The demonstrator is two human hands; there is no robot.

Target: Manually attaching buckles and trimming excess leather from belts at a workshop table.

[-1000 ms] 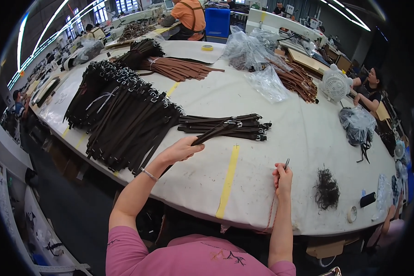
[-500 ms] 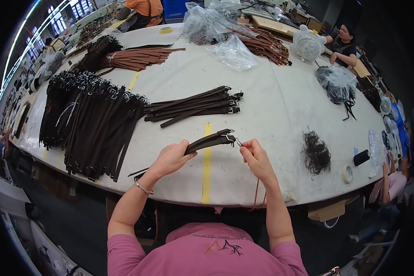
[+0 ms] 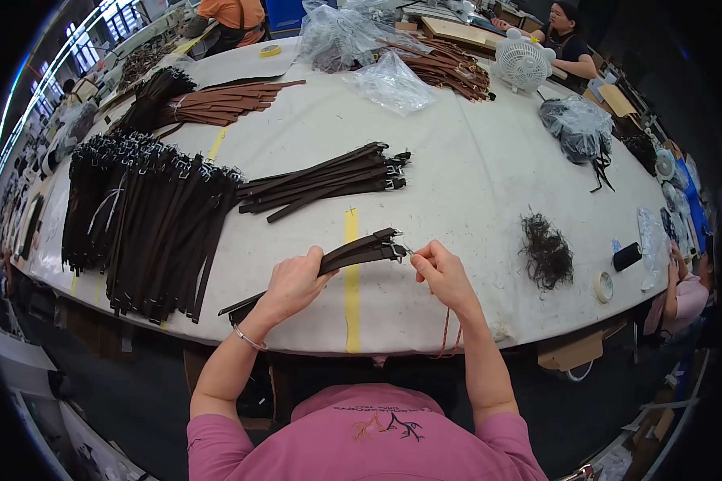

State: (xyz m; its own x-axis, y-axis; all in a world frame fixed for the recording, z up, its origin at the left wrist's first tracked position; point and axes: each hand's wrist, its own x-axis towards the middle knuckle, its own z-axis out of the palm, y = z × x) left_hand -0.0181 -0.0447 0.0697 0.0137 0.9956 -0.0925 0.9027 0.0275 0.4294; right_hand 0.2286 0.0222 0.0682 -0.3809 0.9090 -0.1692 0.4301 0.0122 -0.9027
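Note:
In my left hand (image 3: 294,282), fingers wrapped round, is a small bundle of dark brown buckled straps (image 3: 353,253); their silvery buckles point right and their tails run back past my wrist. My right hand (image 3: 444,272) is closed in a pinch on a small thin metal tool (image 3: 408,250), its tip close to the buckles. Whether it touches them I cannot tell. A reddish cord (image 3: 446,330) hangs below my right hand. Beyond the bundle lies a loose pile of similar straps (image 3: 329,183). Left of that, a large heap of buckled straps (image 3: 152,232) reaches the table's near edge.
Tan-brown straps (image 3: 225,103) and clear plastic bags (image 3: 393,82) lie at the back, near a white fan (image 3: 525,64). On the right are a tangle of dark threads (image 3: 547,252), a black thread spool (image 3: 627,256) and a tape roll (image 3: 605,286). Other people sit around the table.
The view has shifted slightly, so the table's things sit further left. My left hand still grips the straps, whose buckle ends are now fanned apart. My right hand stays pinched beside the buckles.

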